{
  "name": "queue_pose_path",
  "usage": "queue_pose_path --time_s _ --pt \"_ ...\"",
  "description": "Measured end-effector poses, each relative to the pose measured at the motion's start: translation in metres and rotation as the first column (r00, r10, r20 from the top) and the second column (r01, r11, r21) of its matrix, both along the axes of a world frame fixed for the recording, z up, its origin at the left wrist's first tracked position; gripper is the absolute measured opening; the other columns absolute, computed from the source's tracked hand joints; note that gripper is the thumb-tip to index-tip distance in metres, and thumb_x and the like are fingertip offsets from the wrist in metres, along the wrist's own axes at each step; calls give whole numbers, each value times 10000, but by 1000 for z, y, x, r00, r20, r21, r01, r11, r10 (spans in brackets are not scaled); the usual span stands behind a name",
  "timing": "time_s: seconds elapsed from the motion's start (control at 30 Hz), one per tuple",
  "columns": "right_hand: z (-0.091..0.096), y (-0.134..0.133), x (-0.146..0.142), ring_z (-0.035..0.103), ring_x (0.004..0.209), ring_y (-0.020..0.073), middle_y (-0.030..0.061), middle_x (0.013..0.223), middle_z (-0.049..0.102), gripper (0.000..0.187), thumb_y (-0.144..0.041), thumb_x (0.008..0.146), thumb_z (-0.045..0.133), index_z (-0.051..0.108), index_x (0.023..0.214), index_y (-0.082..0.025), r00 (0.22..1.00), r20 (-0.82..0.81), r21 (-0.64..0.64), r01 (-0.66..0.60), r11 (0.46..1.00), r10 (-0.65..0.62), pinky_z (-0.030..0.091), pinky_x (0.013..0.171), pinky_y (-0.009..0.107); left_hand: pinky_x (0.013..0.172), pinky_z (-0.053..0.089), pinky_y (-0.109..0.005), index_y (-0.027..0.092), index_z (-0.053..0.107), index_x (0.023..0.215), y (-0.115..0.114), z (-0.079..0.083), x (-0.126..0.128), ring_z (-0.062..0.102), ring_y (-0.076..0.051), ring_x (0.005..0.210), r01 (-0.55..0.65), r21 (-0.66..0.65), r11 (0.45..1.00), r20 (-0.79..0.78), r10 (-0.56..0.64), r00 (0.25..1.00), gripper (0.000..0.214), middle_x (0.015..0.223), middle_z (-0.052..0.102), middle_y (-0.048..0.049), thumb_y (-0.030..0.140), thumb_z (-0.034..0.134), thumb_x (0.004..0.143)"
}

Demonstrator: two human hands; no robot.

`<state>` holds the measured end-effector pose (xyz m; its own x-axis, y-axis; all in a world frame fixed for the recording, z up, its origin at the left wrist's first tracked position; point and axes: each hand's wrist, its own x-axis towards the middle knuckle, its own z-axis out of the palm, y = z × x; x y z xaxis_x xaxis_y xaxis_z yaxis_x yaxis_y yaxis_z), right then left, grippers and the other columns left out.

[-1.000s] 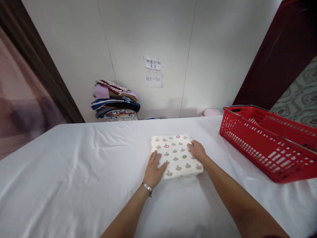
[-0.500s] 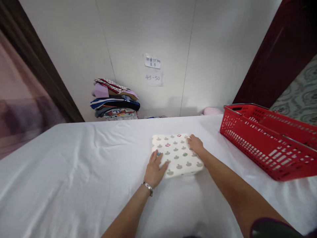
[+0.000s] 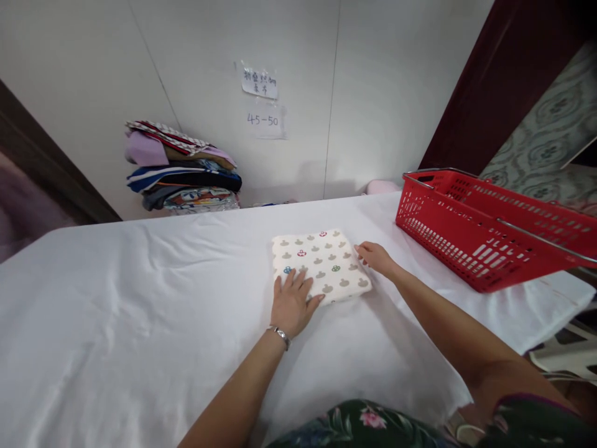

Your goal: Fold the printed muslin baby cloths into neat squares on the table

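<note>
A folded cream cloth with small printed shapes [image 3: 321, 261] lies flat on a table covered by a white sheet [image 3: 140, 298]. My left hand [image 3: 291, 303] rests flat on the cloth's near left corner, fingers spread. A bracelet sits on that wrist. My right hand [image 3: 377, 257] touches the cloth's right edge with its fingers curled slightly against it.
A red plastic basket with metal handles [image 3: 471, 227] stands at the table's right end. A stack of folded clothes [image 3: 181, 171] sits by the wall at the back left. Two paper notes [image 3: 261, 99] are stuck on the white wall.
The view has swung and pulled back, so the cloth and hands sit higher and further left. My right hand has slid from the cloth's top right corner down along its right edge.
</note>
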<state>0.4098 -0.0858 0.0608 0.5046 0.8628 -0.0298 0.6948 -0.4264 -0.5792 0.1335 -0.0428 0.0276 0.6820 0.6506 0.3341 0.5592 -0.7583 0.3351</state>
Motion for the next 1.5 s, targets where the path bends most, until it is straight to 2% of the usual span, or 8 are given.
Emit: queue_pose_path --time_s 0.17,0.53,0.63,0.77,0.87,1.07,1.37,1.5 --pt "-2 -28 -16 533 602 135 16 658 618 396 -511 815 395 580 687 -185 1000 23 -47 -8 999 9 352 525 230 1078 90 -541 273 567 1153 1 -3 2 288 -292 1295 25 -51 998 74 -21 997 430 1335 459 -36 526 426 836" --pt "-19 -26 -21 557 683 174 31 699 612 261 -364 829 419 582 730 -185 981 191 -115 -17 993 38 365 598 257 1089 60 -526 234 445 1279 2 -5 -12 289 -281 1293 168 13 986 -48 -167 985 591 1356 430 -66 396 611 735" --pt "-1 -23 -34 561 903 227 91 962 631 276 -345 823 436 597 973 -181 938 333 -95 -62 994 90 400 737 307 1091 67 -522 232 455 1266 1 -4 -13 304 -272 1285 156 7 988 -55 -156 986 563 1341 448 -61 288 605 726" --pt "10 -13 -66 291 1283 244 93 1402 348 515 -417 861 377 366 1329 -202 807 516 26 -351 936 288 273 1004 377 1092 64 -531 248 464 1254 0 -3 -12 310 -273 1282 153 -16 988 -26 -153 988 563 1330 459 -56 263 600 708" --pt "-7 -7 -77 217 1325 256 99 1430 308 571 -486 863 341 355 1346 -183 759 497 -107 -428 898 421 198 1053 421 1098 115 -510 242 475 1242 1 -5 -15 316 -254 1283 149 -16 989 5 -149 989 542 1325 465 -49 213 571 709" --pt "-37 -5 -69 194 1337 242 75 1446 282 588 -523 873 265 360 1350 -192 765 478 -201 -382 902 431 165 1074 415 1059 300 -471 212 484 1217 4 -16 -33 261 -241 1318 82 2 997 82 -82 993 566 1343 439 -63 69 504 670" --pt "-21 2 -75 194 1335 260 81 1448 275 593 -543 861 273 368 1338 -204 817 373 -272 -357 893 440 187 1057 428 1040 359 -443 158 508 1187 0 -20 -32 380 -252 1254 -13 -17 1000 9 13 1000 557 1289 496 -102 16 466 650" --pt "-4 32 -77 104 1357 239 88 1478 186 632 -556 867 232 284 1381 -191 828 410 -161 -347 924 382 136 1069 423 1032 362 -458 188 492 1211 -1 -21 -29 355 -247 1271 -28 -33 999 0 28 1000 589 1312 477 -79 32 454 645"
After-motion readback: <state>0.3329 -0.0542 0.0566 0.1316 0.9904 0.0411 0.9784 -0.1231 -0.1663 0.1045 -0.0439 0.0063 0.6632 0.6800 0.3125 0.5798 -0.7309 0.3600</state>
